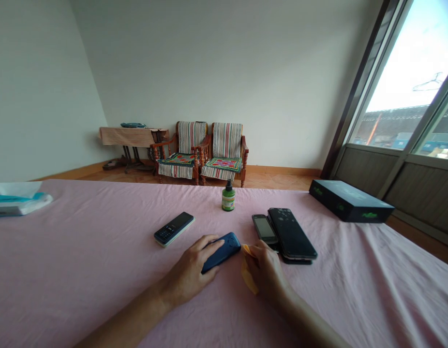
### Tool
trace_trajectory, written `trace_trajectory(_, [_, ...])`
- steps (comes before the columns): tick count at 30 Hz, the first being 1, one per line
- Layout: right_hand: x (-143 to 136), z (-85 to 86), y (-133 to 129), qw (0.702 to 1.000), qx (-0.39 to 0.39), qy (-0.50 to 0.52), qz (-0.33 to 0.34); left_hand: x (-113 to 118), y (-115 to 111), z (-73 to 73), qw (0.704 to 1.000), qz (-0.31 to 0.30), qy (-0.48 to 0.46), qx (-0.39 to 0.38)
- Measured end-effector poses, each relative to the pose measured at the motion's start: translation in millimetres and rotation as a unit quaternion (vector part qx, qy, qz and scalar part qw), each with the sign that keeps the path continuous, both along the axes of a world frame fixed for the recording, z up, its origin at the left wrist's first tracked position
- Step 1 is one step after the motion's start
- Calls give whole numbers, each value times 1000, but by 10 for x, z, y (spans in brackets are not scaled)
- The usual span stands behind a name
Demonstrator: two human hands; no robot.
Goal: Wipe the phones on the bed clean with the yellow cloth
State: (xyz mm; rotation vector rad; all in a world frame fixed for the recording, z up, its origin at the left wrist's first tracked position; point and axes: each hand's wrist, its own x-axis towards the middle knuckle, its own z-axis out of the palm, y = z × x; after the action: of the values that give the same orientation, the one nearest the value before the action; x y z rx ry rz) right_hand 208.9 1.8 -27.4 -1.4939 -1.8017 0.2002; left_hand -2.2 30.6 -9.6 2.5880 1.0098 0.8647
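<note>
A dark blue mobile phone lies back side up on the pink cloth, and my left hand grips it around its near end. Just right of the phone's far end, my right hand is closed on a yellow cloth, part of which hangs below the fingers. Beyond my right hand are a small grey phone and a large black smartphone, side by side; the smartphone seems to rest on another dark slab. A keypad phone lies to the left, beyond my left hand.
A green pump bottle stands near the far edge of the pink-covered table. At the right edge sits a black box, and at the far left a tissue pack. Two wooden chairs stand against the wall.
</note>
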Motion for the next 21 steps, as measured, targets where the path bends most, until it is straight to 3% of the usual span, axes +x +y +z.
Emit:
trace_trajectory(9, [13,-32,4,1000,19,5,1,15,-47,13,1000,-8,19,9])
trace_trajectory(15, [14,-56,19,1000,16,11,6,6,-84,55,998,24,55,6])
trace_trajectory(21, [20,-51,-6,999,11,33,9,63,-156,112,1000,23,18,-6])
